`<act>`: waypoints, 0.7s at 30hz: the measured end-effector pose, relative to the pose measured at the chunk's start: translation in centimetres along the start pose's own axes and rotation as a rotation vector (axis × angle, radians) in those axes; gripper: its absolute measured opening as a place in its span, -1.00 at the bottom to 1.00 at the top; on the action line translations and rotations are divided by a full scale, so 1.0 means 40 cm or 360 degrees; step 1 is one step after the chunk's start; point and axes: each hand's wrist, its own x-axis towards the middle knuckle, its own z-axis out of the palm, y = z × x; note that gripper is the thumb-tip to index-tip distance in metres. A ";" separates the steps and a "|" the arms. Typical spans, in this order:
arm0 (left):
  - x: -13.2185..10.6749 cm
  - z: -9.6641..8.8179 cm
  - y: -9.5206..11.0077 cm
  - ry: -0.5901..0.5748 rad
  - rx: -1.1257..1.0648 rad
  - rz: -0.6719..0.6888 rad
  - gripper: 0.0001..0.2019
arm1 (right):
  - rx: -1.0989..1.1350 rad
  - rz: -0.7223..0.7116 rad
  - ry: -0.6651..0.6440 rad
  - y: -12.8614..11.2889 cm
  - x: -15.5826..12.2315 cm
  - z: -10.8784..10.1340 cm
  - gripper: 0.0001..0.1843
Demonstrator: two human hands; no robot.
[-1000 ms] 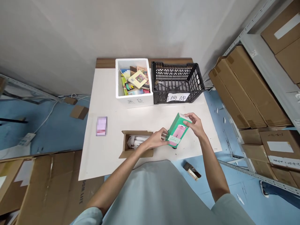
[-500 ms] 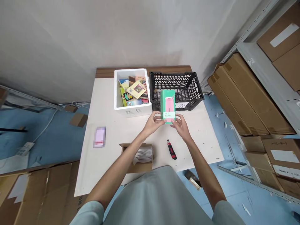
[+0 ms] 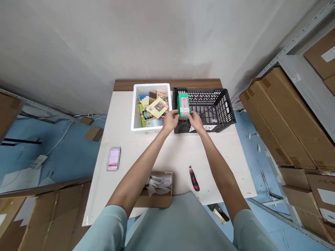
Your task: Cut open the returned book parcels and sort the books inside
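A green box with a pink picture on its front (image 3: 183,104) is held between my two hands, over the left end of the black plastic crate (image 3: 222,118). My left hand (image 3: 171,120) grips its lower left corner, close to the rim of the white foam box. My right hand (image 3: 196,122) holds its lower right side, near the crate's front wall. Both sets of fingers are closed on the box. Whether its underside rests on the crate floor cannot be made out.
Several books (image 3: 157,107) fill the white foam box (image 3: 136,104). An opened cardboard box (image 3: 154,200) with white paper (image 3: 159,184) lies at the table's near edge. A red-and-black utility knife (image 3: 194,178) lies right of it. A blurred pinkish item (image 3: 114,158) is at left.
Both hands have carried the green box forward, away from my body, from in front of the crate to its left end. The view has shifted slightly.
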 end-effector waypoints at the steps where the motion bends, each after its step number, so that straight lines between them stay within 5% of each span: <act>1: -0.028 -0.026 -0.016 0.0008 0.0001 0.0021 -0.68 | -0.0021 0.0085 0.0024 0.009 -0.021 0.004 -0.37; 6: -0.307 -0.241 -0.111 0.0155 0.0058 0.0018 -0.58 | 0.0200 0.0163 0.0002 0.050 -0.275 0.002 -0.30; 12: -0.704 -0.476 -0.246 0.0334 0.0258 -0.0565 -0.42 | 0.0354 0.0473 -0.0326 0.085 -0.716 0.050 -0.34; 17: -0.929 -0.508 -0.335 0.0204 0.0222 -0.1125 -0.16 | 0.0481 0.0818 -0.0614 0.074 -0.991 0.143 -0.29; 21: -1.006 -0.472 -0.354 -0.0009 0.0136 -0.1123 -0.11 | 0.0575 0.0877 -0.0600 0.045 -1.082 0.202 -0.27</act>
